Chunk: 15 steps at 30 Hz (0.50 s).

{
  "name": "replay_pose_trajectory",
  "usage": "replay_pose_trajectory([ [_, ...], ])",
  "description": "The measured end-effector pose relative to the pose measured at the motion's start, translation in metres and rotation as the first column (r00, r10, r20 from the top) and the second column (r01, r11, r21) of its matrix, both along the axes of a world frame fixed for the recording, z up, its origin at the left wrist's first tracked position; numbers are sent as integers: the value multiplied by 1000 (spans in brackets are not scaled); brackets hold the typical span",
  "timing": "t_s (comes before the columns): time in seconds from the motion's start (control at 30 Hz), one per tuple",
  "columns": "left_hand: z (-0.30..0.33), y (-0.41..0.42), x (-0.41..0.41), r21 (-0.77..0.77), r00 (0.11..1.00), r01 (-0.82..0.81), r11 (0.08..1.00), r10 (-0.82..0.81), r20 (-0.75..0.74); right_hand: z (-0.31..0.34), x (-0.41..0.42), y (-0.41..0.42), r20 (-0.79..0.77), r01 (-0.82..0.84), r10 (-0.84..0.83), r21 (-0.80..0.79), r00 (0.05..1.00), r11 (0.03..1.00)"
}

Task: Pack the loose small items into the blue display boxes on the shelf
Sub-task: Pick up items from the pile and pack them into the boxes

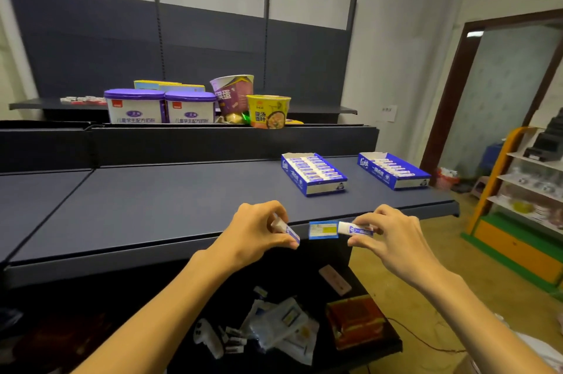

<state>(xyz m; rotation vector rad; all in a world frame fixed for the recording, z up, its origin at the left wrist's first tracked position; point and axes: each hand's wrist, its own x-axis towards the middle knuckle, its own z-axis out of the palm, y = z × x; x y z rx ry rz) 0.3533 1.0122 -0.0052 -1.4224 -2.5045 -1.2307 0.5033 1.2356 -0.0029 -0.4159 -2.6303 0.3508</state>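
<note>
Two blue display boxes stand on the dark shelf [170, 200]: the nearer box [313, 174] is packed with rows of small white erasers, the farther box [393, 171] at the right holds one row. My left hand [259, 232] pinches a white eraser with a blue sleeve [286, 232] over the shelf's front edge. My right hand [393, 236] pinches a second such eraser [355, 229], held level. Both hands are well in front of the boxes. More loose erasers [234, 340] lie on the lower shelf.
A blue price tag [323, 229] hangs on the shelf edge between my hands. Two purple-lidded tubs [160, 107] and noodle cups [268, 111] stand on the upper shelf. Plastic packets [283, 322] and a red box [355, 320] lie below. A yellow-green rack [518, 206] stands at right.
</note>
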Motion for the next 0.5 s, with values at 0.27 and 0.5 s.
replay_pose_trajectory([
  [0.27,6,87,7,-13,998,42,999,-42,37,-3,-9,83,-50,-16,15,-32,999,999],
  [0.5,9,165,-25,31,992,15,999,-11,-127,4,-52,151,-57,-92,91,-18,994,996],
])
